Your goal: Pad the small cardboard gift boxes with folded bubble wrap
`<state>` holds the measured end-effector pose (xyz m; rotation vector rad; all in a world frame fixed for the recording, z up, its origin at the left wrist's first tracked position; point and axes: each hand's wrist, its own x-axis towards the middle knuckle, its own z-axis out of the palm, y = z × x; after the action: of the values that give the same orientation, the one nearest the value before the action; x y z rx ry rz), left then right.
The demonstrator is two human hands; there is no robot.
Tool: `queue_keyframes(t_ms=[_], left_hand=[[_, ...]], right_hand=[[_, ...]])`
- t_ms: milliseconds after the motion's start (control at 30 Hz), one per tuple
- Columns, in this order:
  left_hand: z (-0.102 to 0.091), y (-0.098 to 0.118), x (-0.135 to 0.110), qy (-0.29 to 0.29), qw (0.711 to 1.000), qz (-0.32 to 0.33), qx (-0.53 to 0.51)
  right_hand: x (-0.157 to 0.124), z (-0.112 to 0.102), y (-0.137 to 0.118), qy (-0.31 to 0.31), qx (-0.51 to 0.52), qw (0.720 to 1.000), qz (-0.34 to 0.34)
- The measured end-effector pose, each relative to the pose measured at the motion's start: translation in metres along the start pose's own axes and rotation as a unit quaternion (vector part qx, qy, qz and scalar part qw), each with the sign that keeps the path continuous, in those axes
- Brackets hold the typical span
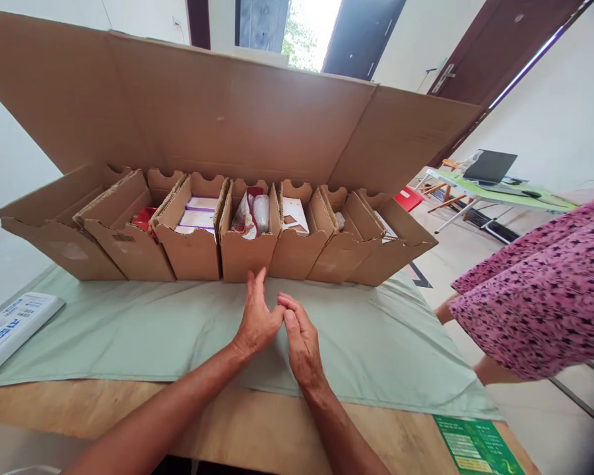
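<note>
My left hand is held above the green cloth, fingers stretched toward the cardboard boxes and nothing in it. Its thumb meets my right hand, whose fingers lie close together and slightly bent, also without an object. Just beyond the fingertips stands the middle cardboard box, holding a red and white patterned packet and a clear wrapped item. Beside it, one box holds white and purple cartons, and another a white box with a brown picture.
A tall cardboard panel rises behind the row of boxes. At the left edge lies a white device with blue print. A green printed sheet is at the table's front right. A person in a pink patterned garment stands at the right.
</note>
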<state>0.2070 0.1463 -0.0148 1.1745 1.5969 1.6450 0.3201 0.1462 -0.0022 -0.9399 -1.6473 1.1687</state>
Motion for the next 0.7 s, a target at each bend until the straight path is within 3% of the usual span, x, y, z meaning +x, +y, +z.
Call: queue_keyframes(t_ms=[100,200,333,433,567,700], left_hand=[[-0.001,0.001,0.013,-0.029,0.999,-0.033,-0.003],[-0.012,0.0,0.006,-0.053,0.997,-0.045,0.015],[-0.05,-0.002,-0.031,-0.096,0.991,-0.041,0.082],[-0.085,0.001,-0.056,-0.087,0.99,-0.038,0.104],[-0.112,0.001,-0.074,-0.012,0.994,-0.015,0.104],[-0.119,0.0,-0.084,0.037,0.995,-0.035,0.088]], right_hand=[[-0.001,0.002,0.003,0.012,-0.014,1.0,0.004],[0.003,-0.003,0.002,0.028,-0.053,0.998,-0.026],[0.017,-0.016,-0.018,0.041,-0.128,0.985,-0.109],[0.035,-0.014,-0.047,-0.002,-0.176,0.966,-0.19],[0.071,0.029,-0.089,-0.103,-0.251,0.93,-0.248],[0.112,0.095,-0.114,-0.194,-0.381,0.883,-0.195]])
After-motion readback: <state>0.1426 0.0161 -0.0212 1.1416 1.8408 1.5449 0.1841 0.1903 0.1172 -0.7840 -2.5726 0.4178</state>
